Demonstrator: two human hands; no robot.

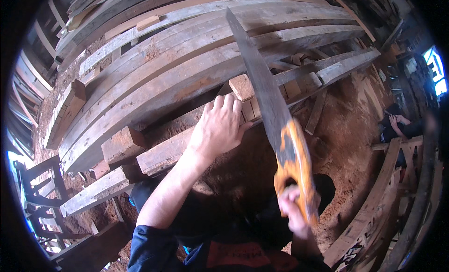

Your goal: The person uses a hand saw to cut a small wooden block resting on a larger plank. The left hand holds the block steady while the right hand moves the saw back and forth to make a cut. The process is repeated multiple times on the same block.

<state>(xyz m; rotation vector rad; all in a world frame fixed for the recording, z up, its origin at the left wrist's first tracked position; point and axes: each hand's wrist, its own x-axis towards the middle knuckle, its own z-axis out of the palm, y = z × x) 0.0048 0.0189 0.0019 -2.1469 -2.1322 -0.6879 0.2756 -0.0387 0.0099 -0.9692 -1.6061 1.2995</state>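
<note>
A handsaw with a long grey blade and a worn yellow-and-black handle is in my right hand, whose fingers are wrapped round the grip. Its blade points away from me and passes over a wooden beam with dark lines marked across it. My left hand presses on this beam from above, its fingers curled over it and the thumb toward the saw. Just beyond those fingers, the pale cut end of a timber piece shows. Whether the saw teeth touch the wood, I cannot tell.
Long timbers lie side by side across the far side. A short wood block sits left of my left hand. Sawdust covers the ground. At the right, another person is near stacked boards.
</note>
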